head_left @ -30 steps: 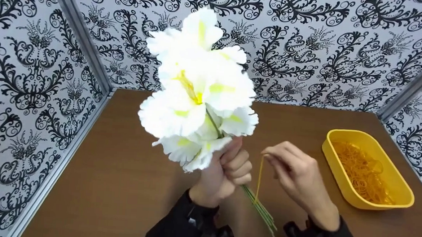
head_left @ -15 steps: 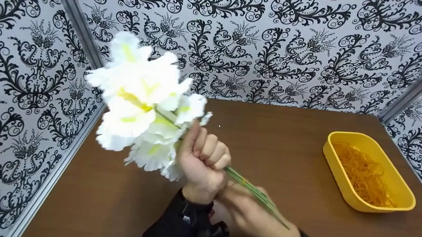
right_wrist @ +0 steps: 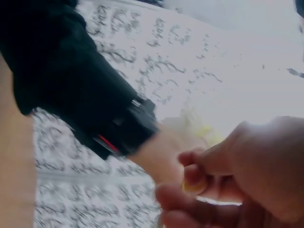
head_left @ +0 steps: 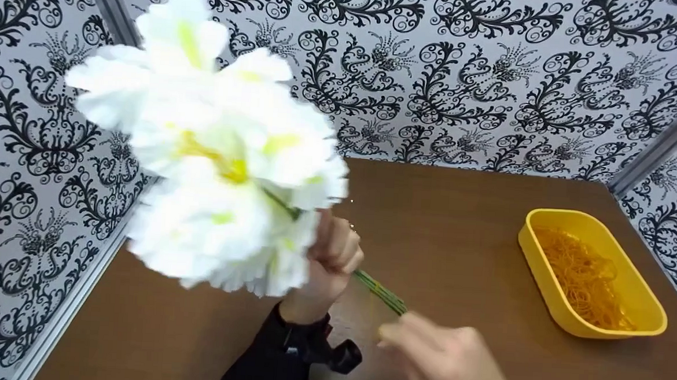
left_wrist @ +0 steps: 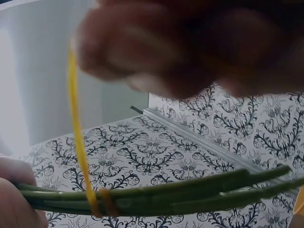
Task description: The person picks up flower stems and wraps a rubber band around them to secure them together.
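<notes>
My left hand [head_left: 335, 253] grips a bunch of white flowers [head_left: 216, 195] with frilly petals and yellow centres, just below the blooms. Green stems [head_left: 382, 293] slant out of the fist to the lower right. A yellow rubber band [left_wrist: 78, 128] is wound round them a short way below the left fingers [left_wrist: 16, 194]. In the left wrist view, one strand is pulled taut from the stems up to my right hand [head_left: 451, 358], whose fingers and thumb pinch it. The right hand is blurred and covers the lower stem ends in the head view.
A yellow tub [head_left: 592, 273] full of loose rubber bands [head_left: 583, 278] stands on the right of the brown table [head_left: 458, 237]. Patterned black-and-white panels [head_left: 408, 72] enclose the back and sides. A camera sits on the left wrist strap [head_left: 344, 357].
The bunch has swung left and tilted, its blooms dipping and then rising. My right hand, holding the band, has passed under the stems and come out to their lower right.
</notes>
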`<state>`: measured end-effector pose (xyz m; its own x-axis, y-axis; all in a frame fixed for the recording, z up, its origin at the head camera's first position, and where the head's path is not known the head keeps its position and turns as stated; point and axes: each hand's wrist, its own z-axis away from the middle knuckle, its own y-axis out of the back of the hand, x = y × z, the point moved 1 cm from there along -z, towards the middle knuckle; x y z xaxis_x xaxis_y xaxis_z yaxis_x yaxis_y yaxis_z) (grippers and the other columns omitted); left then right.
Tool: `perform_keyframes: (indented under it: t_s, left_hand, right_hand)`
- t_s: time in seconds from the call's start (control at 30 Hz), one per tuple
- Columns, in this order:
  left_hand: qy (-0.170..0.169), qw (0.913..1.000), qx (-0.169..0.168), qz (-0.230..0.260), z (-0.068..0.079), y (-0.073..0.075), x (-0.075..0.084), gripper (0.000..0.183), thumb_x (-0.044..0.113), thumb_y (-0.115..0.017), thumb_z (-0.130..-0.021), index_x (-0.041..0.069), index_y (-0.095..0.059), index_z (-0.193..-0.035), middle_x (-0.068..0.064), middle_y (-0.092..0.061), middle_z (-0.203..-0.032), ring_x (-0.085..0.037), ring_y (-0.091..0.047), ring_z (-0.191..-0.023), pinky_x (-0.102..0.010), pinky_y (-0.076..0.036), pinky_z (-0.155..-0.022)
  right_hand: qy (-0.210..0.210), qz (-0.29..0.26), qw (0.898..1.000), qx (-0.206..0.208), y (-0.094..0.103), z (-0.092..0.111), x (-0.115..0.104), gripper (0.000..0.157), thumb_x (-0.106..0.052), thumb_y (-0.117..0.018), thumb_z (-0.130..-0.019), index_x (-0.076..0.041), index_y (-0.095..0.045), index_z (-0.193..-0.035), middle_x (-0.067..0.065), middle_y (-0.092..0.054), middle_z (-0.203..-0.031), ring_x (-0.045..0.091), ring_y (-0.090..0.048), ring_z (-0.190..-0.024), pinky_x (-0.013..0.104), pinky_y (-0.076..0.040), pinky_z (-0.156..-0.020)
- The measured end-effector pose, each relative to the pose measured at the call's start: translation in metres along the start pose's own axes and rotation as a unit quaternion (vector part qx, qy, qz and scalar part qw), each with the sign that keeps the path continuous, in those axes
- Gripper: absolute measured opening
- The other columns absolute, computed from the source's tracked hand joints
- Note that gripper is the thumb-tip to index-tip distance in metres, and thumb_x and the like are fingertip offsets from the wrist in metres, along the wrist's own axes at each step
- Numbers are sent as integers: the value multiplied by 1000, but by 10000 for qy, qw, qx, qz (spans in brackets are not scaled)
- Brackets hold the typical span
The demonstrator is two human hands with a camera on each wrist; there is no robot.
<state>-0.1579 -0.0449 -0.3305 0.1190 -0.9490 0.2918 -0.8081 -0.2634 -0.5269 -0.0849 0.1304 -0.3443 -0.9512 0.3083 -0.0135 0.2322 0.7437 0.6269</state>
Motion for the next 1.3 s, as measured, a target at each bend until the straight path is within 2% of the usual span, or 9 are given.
perform_keyframes:
  t_s: [0.1,0.23,0.33,0.53,0.77,0.9,1.03,1.17,1.3]
  left_hand:
    - [541,9975,-195,-409,0,-5,-1,46,28,-50,-103,16,-25,-66,2,-19,-56,-10,-11,-46,-21,-9,-40]
    - [1237,9901,-204,-631,0,-12,-3,50,32,-53,-101,15,-25,-62,2,-18,-54,-12,-10,-44,-25,-8,-40]
    - [1610,9867,-14,-222,2,-15,-7,52,38,-52,-102,16,-25,-63,4,-18,-54,-10,-9,-43,-23,-8,-39]
    - [1714,9810,389,825,7,-16,-12,53,38,-47,-106,16,-24,-65,5,-19,-55,-9,-10,-46,-20,-8,-43]
    - [819,9851,974,1160,4,-16,-8,55,33,-47,-107,18,-22,-60,8,-19,-52,-5,-11,-43,-19,-10,-39]
    - [89,9860,1110,1240,1,-15,-2,54,32,-45,-108,19,-22,-60,8,-19,-52,-5,-11,-43,-19,-10,-38]
    - [-536,9780,1448,1404,-1,-12,4,55,29,-48,-106,19,-21,-60,9,-18,-51,-5,-11,-43,-18,-10,-38]
    - [-1038,9714,1633,1380,-3,-6,9,56,28,-51,-105,18,-20,-60,8,-16,-50,-5,-10,-43,-18,-10,-38]
    - [-1215,9774,1444,951,-4,-3,9,56,30,-50,-106,17,-19,-61,7,-16,-51,-5,-10,-43,-17,-8,-38]
  right_hand:
    - [-151,-108,9987,466,13,-4,11,18,0,-50,-98,-2,-68,-94,2,-65,-86,6,-59,-62,12,-49,-51]
    - [-817,42,9942,692,23,-7,28,26,-18,-54,-107,-3,-71,-93,2,-67,-86,7,-62,-67,16,-54,-60]
    - [-1207,20,9905,663,22,-4,44,27,-23,-55,-106,-6,-72,-96,0,-67,-87,2,-56,-63,13,-50,-58]
    - [-1463,-305,9875,495,4,8,72,13,-16,-61,-102,-10,-73,-104,0,-65,-92,1,-51,-61,11,-42,-54]
    - [-1269,-654,9896,164,-30,20,75,12,-7,-65,-100,-13,-72,-107,-2,-63,-96,2,-53,-67,13,-42,-57]
    - [-1204,-1040,9872,93,-52,21,59,11,-10,-61,-103,-11,-72,-104,-1,-62,-92,3,-51,-66,12,-42,-56]
    - [-1124,-1084,9876,-151,-65,22,31,8,-14,-62,-103,-13,-69,-106,-5,-61,-91,2,-52,-71,11,-43,-61]
    - [-1079,-1152,9870,-295,-63,18,10,8,-13,-60,-103,-12,-67,-106,-7,-60,-93,2,-55,-77,11,-47,-68]
    - [-889,-596,9941,-194,-48,11,0,17,-17,-53,-107,-10,-66,-99,-7,-58,-88,0,-52,-66,9,-46,-57]
